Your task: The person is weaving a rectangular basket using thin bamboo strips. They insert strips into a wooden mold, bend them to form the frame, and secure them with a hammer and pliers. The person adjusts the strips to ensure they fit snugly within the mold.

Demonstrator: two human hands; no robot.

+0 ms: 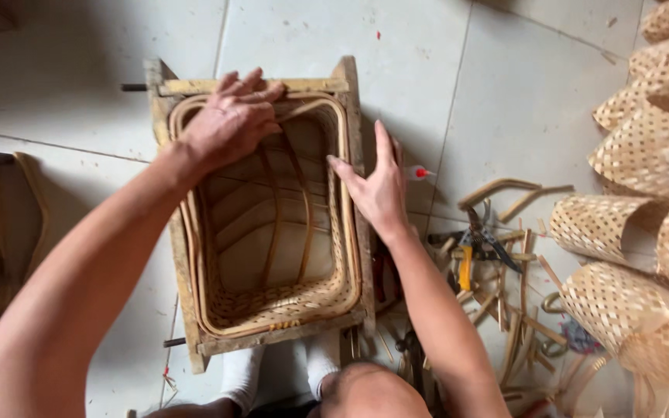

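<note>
Basket (pixel 272 302), woven bamboo, seated inside wooden frame mould (pixel 187 310) on tiled floor. Left hand (pixel 230 124) spread open, pressing far rim; right hand (pixel 377 186) flat open against right rim. Best pressed evenly, rim kept flush with mould. Pliers (pixel 474 240), cane offcuts right.

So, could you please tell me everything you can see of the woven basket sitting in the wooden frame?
The woven basket is rectangular with rounded corners, made of pale tan cane or bamboo strips. Its walls are woven; the rim is several bent strips laid side by side. Two thin ribs run lengthwise down its open inside. It sits upright, mouth up, inside a rough wooden frame on the tiled floor. The left hand rests on its far rim; the right hand presses flat against its right side.
</note>
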